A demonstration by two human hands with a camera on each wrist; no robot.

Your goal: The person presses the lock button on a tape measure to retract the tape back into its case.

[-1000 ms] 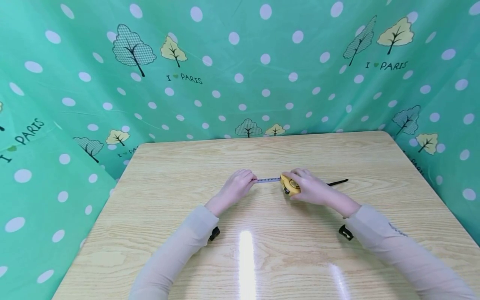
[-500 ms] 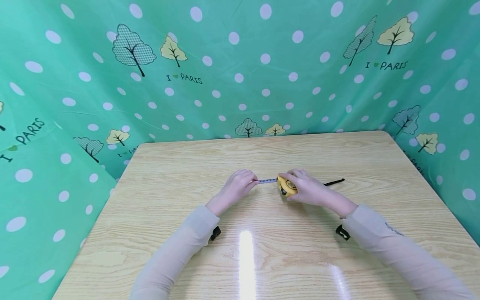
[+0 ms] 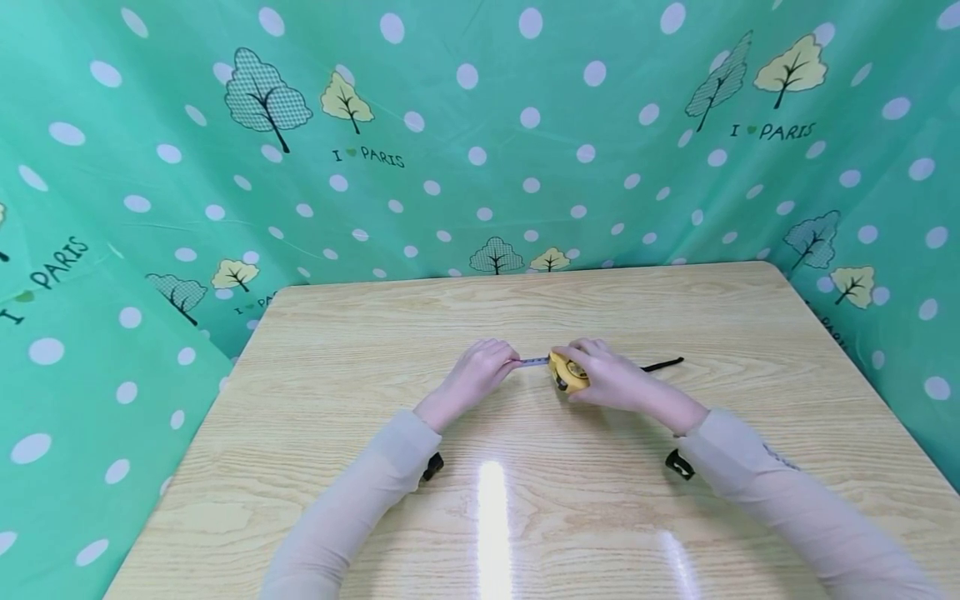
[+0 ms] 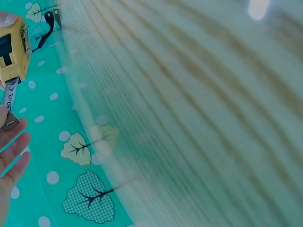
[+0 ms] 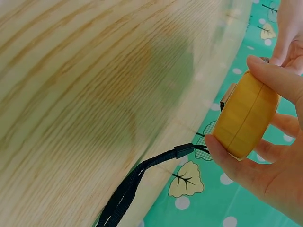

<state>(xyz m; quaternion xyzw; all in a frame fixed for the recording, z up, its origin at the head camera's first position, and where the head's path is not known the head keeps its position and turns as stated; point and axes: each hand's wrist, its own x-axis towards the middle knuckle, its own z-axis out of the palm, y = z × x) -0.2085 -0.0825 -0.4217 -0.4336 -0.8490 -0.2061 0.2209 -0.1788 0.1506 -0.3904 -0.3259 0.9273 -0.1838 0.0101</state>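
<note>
My right hand (image 3: pixel 606 377) grips a yellow tape measure (image 3: pixel 567 373) over the middle of the table. In the right wrist view the case (image 5: pixel 248 113) sits between thumb and fingers, and a black wrist strap (image 5: pixel 125 189) hangs from it. A short length of blade (image 3: pixel 534 362) runs out of the case to the left. My left hand (image 3: pixel 482 367) pinches the blade's end; in the left wrist view the metal end hook (image 4: pixel 11 121) shows at the thumb, with the other fingers (image 4: pixel 14 153) spread loosely below.
A light wood-grain table (image 3: pixel 360 333) lies under both hands. Behind it and at both sides hangs a green dotted curtain (image 3: pixel 420 167) with printed trees. Dark wrist mounts (image 3: pixel 679 464) show under the sleeves.
My right hand has moved left with the tape measure, and the visible blade between the hands has grown shorter. The left hand has shifted very slightly right.
</note>
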